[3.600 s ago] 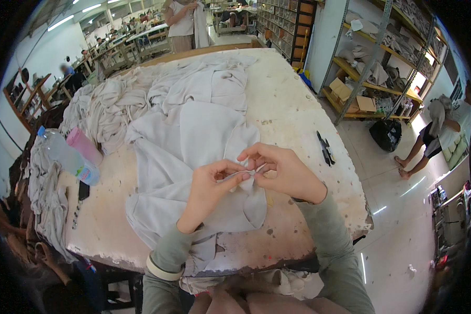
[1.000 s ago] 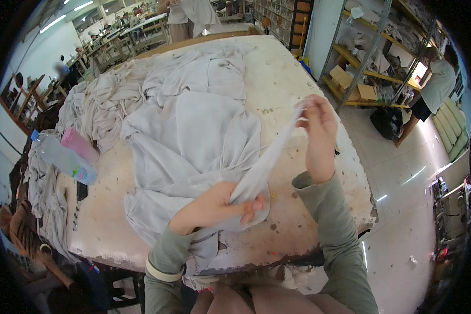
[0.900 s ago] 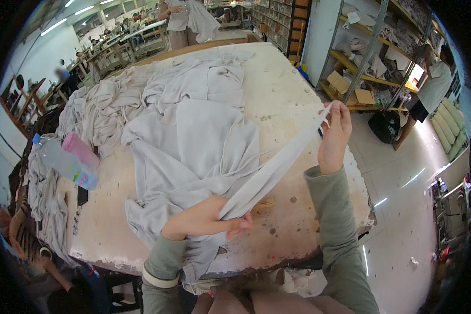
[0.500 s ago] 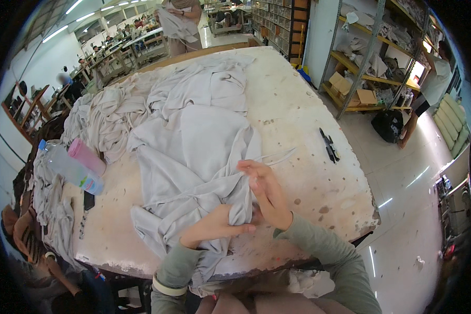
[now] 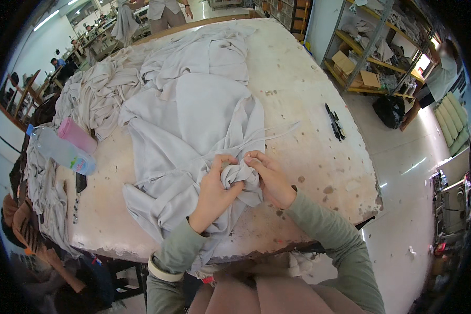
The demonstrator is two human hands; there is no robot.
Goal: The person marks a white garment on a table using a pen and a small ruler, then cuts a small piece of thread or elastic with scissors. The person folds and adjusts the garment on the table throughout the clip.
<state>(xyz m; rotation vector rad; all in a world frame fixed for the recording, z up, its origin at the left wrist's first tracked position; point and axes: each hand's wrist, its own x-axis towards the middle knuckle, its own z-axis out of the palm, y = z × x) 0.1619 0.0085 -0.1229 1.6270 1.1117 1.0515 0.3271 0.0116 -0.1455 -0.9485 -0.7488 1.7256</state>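
A light grey garment lies spread over the table in front of me, with thin fabric ties trailing to its right. Near the table's front edge, my left hand curls around a bunched, folded part of that garment. My right hand pinches the same bunch from the other side, its thumb and fingertips together at the top. Both hands are closed on the cloth, close together. The gathered fabric forms a rounded roll between them, and the fingers beneath it are hidden.
More grey garments are heaped at the left and far side. A clear bottle, a pink tumbler and a black phone-like object stand or lie at left. Black pens lie right. Another person is beyond the table.
My right hand has come down from its raised, loosely spread pose and now pinches the cloth. The left hand has moved up and gathers the bunch. The far person shifted left.
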